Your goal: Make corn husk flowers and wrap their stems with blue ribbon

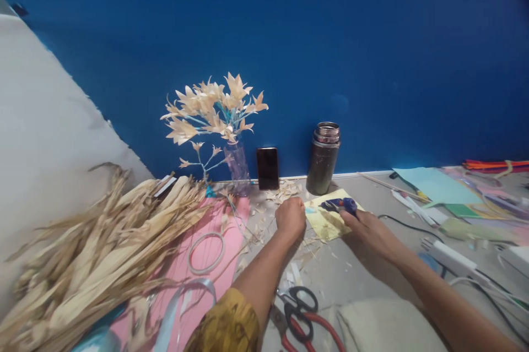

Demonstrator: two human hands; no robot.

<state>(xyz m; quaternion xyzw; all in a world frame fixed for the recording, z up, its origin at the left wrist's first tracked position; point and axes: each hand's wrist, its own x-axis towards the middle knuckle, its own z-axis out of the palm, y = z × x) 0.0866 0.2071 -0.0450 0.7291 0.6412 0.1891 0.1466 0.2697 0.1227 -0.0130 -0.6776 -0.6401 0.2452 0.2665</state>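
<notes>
My right hand [367,231] grips a dark blue hot glue gun [339,205] above a yellow sheet of paper [326,225]. The gun's nozzle points left. At the paper's left edge my left hand [291,217] is closed in a fist, its back toward me, so whatever it pinches is hidden. A small light-blue bit shows by its fingers. Dry husk scraps [285,192] lie around the fist and behind it. Nearer to me, black-handled scissors [303,308] rest on the table beside red-handled pliers or cutters [285,324].
Pale husk flowers [215,109] stand in a clear vase [237,167]. Beside it are a phone [268,169] and an uncapped flask [323,159]. Dried corn husks [95,253] and a tape roll [206,253] lie left. A power strip [452,258], cables and coloured papers [436,184] lie right.
</notes>
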